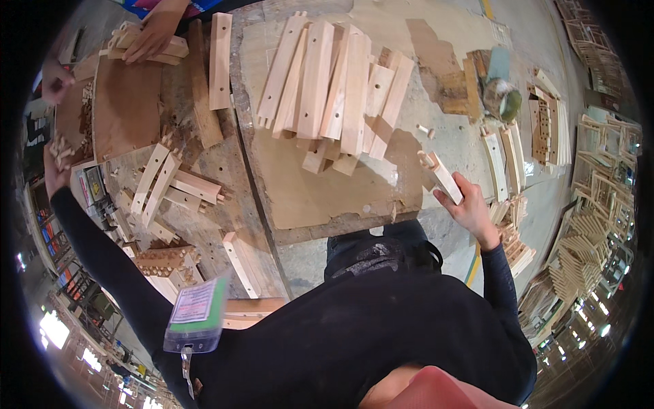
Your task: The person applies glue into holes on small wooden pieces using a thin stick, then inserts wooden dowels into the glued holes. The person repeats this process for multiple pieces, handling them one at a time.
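Note:
My right hand grips a short pale wooden rail, with dowel ends sticking out of its far end. Just beyond that end a single loose dowel lies on the table. Far out to the left, my left hand is closed around several small wooden dowels. It is beside a tray holding more dowels, and its fingers show only in part at the dim rim of the view. Long drilled wooden rails lie in a heap on the cardboard-covered table in front of me.
A co-worker's hand rests on a wood stack at the far left. Curved slats lie on the left table. A glue-stained container stands at the right table edge, near stacked parts. My badge hangs over the near left side.

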The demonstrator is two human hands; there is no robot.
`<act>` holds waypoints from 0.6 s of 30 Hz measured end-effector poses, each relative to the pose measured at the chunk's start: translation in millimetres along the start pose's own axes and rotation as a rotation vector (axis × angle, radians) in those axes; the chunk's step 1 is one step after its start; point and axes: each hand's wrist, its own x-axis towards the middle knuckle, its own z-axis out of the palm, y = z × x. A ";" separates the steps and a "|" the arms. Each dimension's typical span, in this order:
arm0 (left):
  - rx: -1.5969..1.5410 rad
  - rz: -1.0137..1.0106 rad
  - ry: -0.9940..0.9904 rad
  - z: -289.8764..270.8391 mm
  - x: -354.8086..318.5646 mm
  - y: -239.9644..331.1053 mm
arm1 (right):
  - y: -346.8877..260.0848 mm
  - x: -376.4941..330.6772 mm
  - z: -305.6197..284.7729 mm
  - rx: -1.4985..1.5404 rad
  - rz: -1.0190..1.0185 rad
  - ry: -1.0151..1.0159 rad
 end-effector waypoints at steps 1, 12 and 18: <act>-0.026 0.026 0.043 11.4 -15.9 7.9 | 3.0 -5.3 -1.4 0.008 0.000 0.008; 0.161 -0.242 -0.606 596.0 -277.2 -194.2 | 77.4 -17.9 -30.9 0.064 -0.090 -0.070; 0.866 0.349 -0.421 806.5 -272.9 -349.6 | 137.0 -29.4 -57.0 0.029 -0.197 -0.082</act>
